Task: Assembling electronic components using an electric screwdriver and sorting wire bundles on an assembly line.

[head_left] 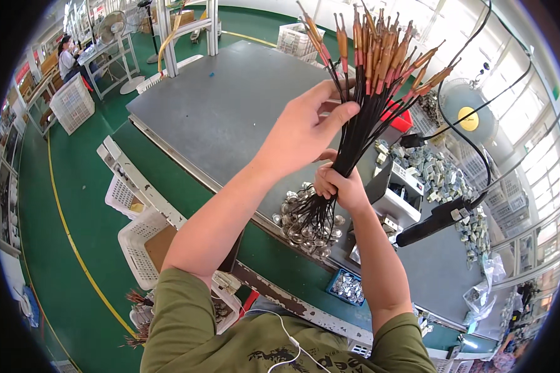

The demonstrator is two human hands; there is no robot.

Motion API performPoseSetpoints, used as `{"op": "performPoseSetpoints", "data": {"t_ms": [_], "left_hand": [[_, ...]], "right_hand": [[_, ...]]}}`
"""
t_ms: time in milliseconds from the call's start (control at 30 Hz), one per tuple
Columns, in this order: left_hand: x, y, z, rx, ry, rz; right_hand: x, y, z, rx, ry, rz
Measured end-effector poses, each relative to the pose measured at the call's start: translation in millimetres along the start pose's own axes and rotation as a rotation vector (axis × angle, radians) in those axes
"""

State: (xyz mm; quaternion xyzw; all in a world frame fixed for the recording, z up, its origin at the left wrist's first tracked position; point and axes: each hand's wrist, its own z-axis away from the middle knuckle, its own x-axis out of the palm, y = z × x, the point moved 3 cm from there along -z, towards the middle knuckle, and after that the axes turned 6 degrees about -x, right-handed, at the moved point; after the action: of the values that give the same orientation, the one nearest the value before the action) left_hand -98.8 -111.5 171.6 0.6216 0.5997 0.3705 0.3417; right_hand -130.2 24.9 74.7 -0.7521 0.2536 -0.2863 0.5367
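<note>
Item in hand: a bundle of black wires (361,124), held above the grey worktable (230,118), right of centre in the scene.
Long axis: the bundle ran from near-left to far-right, steeply tilted; orange-sleeved ends (386,50) fanned out at the far, upper end, round silver caps (308,227) hung in a cluster at the near, lower end.
Right hand (339,186): closed in a fist around the bundle at its narrowest point, just above the silver caps; this hand carried the weight.
Left hand (305,127): partly closed on the mid-length of the bundle, thumb and fingers pinching or separating strands on its left side; whether it gripped one wire or several could not be told.
Relation of hands: left hand farther along the bundle and higher, right hand nearer and lower; both touched the wires, close together but apart.
Nearer to the orange ends: the left hand.
Surroundings: a black tool with hanging cable (438,217) lay to the right on the table; a heap of small grey parts (442,174) beyond it; white baskets (140,248) near-left below the table edge; a blue tray of metal pieces (347,287) at the near edge.
Hidden: the wires inside both grips; the left fingertips behind the strands.
Hard to make out: wire count; detail of the caps; distortion bent the table edges.
</note>
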Motion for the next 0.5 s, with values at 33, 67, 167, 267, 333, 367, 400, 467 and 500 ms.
{"op": "performPoseSetpoints", "data": {"t_ms": [33, 67, 167, 267, 333, 367, 400, 467, 500], "left_hand": [[-2, 2, 1, 0.017, 0.046, -0.072], [-5, 5, 1, 0.034, 0.091, -0.145], [-5, 20, 2, 0.202, 0.183, -0.211], [-8, 27, 4, 0.185, 0.159, -0.259], [-9, 32, 7, 0.103, 0.139, -0.228], [-10, 34, 8, 0.017, 0.119, -0.199], [-11, 38, 10, 0.019, 0.123, -0.199], [-11, 43, 13, -0.031, 0.105, -0.190], [-10, 41, 14, -0.031, 0.105, -0.187]], "right_hand": [[1, 0, 0, -0.001, -0.017, -0.007], [2, -3, 2, 0.003, -0.022, -0.007], [11, -13, 5, -0.004, -0.114, -0.157], [18, -17, 10, 0.017, -0.186, -0.195], [20, -18, 13, 0.016, -0.212, -0.199], [23, -19, 14, 0.007, -0.228, -0.204], [25, -20, 15, -0.001, -0.245, -0.210], [28, -21, 20, -0.017, -0.237, -0.212], [30, -21, 22, -0.030, -0.227, -0.218]]}}
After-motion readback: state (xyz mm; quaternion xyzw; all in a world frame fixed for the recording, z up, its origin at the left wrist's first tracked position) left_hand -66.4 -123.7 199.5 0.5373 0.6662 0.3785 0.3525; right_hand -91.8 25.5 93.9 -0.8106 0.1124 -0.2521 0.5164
